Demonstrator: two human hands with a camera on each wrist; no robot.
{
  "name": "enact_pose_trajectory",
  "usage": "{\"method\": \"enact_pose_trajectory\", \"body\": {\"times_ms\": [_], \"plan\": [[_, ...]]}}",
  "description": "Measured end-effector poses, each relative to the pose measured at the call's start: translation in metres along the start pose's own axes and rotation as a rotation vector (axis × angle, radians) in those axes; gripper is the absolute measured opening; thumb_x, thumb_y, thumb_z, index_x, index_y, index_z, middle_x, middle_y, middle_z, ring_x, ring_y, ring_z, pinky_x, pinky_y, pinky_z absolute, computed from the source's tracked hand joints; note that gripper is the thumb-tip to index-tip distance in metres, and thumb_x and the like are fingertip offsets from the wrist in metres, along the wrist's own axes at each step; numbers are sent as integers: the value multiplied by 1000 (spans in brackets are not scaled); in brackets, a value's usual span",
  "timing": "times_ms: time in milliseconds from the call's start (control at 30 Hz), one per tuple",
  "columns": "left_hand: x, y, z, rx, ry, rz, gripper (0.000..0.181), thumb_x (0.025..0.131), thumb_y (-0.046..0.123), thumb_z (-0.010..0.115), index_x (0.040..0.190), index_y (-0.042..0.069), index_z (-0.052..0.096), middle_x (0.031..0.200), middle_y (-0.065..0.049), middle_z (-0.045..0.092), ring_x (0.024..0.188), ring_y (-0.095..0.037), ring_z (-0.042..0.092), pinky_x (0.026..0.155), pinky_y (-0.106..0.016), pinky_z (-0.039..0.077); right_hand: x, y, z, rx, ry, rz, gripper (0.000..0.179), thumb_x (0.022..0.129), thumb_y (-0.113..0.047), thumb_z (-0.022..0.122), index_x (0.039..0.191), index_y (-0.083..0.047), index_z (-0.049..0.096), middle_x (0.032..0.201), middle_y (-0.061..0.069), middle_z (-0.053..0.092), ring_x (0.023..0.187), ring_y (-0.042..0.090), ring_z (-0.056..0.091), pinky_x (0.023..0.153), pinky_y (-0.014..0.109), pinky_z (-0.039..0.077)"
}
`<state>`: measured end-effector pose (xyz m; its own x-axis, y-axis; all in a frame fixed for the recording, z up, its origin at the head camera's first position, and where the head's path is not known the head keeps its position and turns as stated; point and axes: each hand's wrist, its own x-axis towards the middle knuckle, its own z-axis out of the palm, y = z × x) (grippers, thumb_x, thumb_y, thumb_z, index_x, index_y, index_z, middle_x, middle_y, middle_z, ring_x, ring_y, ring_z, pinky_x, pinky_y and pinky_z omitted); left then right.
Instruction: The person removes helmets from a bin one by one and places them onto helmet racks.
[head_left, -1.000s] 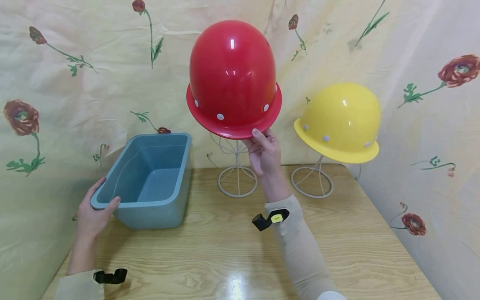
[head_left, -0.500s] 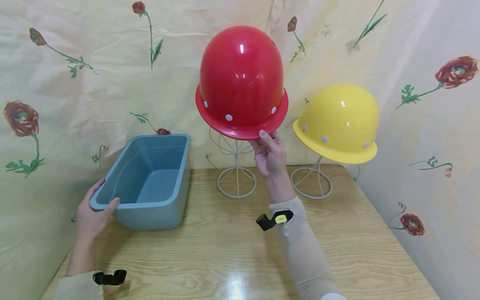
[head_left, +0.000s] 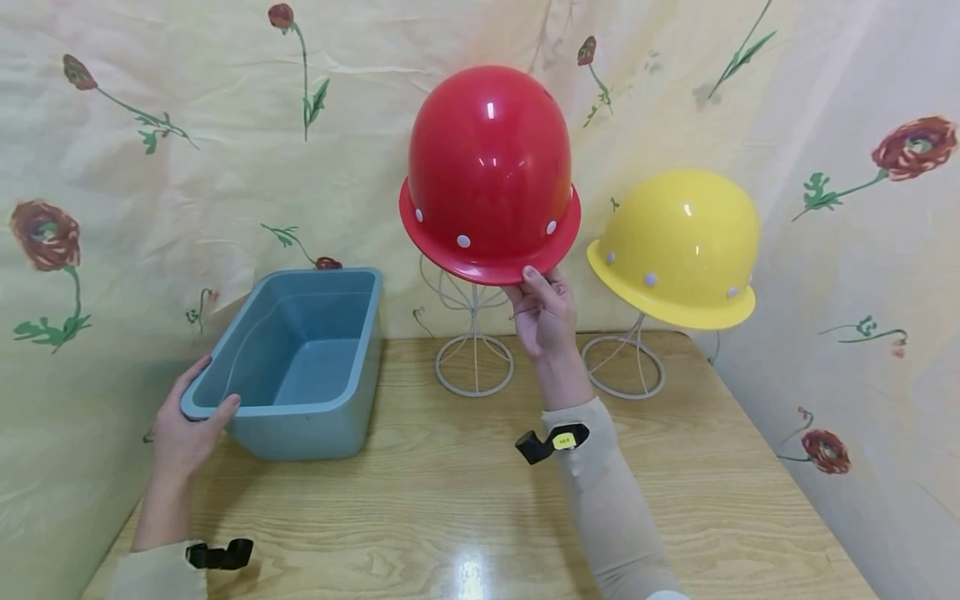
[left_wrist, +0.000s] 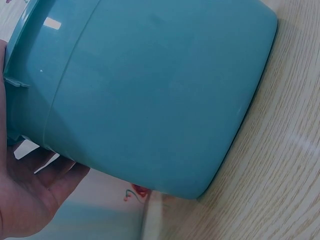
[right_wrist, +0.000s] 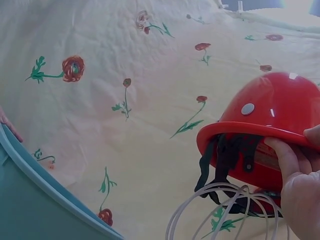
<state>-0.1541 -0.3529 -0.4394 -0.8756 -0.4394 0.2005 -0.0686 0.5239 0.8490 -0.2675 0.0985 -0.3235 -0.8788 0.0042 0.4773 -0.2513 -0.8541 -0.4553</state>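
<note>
My right hand pinches the front brim of a red hard hat, thumb on top and fingers underneath. The hat is over a white wire stand; in the right wrist view, dark straps hang inside the hat near the top loops of the stand. Whether hat and stand touch, I cannot tell. With my left hand I grip the near left corner of a blue-green plastic tub, which stands on the table. Seen from the left wrist, the fingers lie under the rim against the tub wall.
A yellow hard hat sits tilted on a second wire stand at the right. The wooden table backs onto a flower-patterned cloth, which also covers the sides.
My right hand has moved the red hard hat to the right and slightly down, most of it in the first half second. The left hand and the tub have stayed in place.
</note>
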Motion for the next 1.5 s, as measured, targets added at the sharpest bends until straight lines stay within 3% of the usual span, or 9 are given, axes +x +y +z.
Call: {"method": "enact_pose_trajectory", "body": {"times_ms": [233,500,633,833,1100,1500], "plan": [[-1,0,1,1,-15,3,82,98,31,72,169,26,31,160,-26,43,132,-38,44,91,-37,40,0,1,-3,-5,14,8,33,105,7,43,116,-4,73,112,8,81,97,19,81,89,32,63],[1,1,0,-11,-9,-20,81,99,31,71,169,30,31,160,-23,43,131,-35,43,89,-34,38,3,7,-6,-13,19,25,36,106,8,41,112,-4,75,104,8,82,91,18,82,87,31,63],[1,-1,-1,-6,-14,-22,82,99,32,70,170,29,30,162,-25,41,136,-41,43,92,-40,41,4,12,-8,-17,31,43,39,106,9,38,113,-4,74,105,7,82,91,17,82,87,31,63],[1,-2,-1,-16,-30,-19,84,99,33,70,170,28,27,164,-28,38,142,-48,41,102,-59,41,2,18,-13,-19,62,66,42,106,10,36,112,-6,75,105,6,82,91,17,81,86,30,63],[2,-1,-2,-6,-10,-10,81,98,33,71,169,30,32,160,-25,43,131,-35,44,86,-28,37,-1,23,-17,-22,81,86,44,106,10,35,113,-6,75,104,6,82,91,16,81,87,30,63],[1,1,-1,-20,9,-2,79,97,32,72,167,32,35,159,-22,45,126,-29,45,86,-27,36,-5,31,-26,-27,107,94,41,107,10,36,109,-6,74,92,4,80,87,14,80,88,30,63]]}}
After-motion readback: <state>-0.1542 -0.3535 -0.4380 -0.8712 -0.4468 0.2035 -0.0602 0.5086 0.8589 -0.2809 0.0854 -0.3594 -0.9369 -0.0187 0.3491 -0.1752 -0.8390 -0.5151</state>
